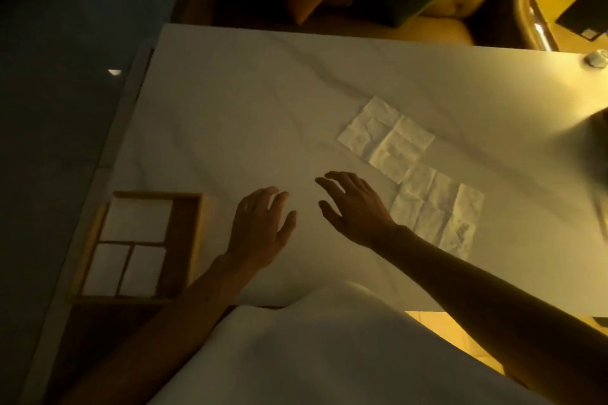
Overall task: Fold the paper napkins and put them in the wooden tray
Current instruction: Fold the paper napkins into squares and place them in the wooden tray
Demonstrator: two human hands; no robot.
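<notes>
A wooden tray [184, 240] sits at the table's near left corner. It holds folded white napkins [136, 220] in its compartments. Two unfolded, creased paper napkins lie flat on the table to the right: the far napkin [385, 138] and the near napkin [437, 210], which touch at a corner. My left hand [260, 227] hovers open over bare table just right of the tray. My right hand [355, 207] is open, fingers spread, with its wrist beside the near napkin's left edge. Neither hand holds anything.
The white marble-look table [246, 108] ends at a near edge by my white-clothed lap [329, 355]. A small glass object [596, 59] stands at the far right corner. Cushioned seats [427, 29] lie beyond the far edge, dark floor to the left.
</notes>
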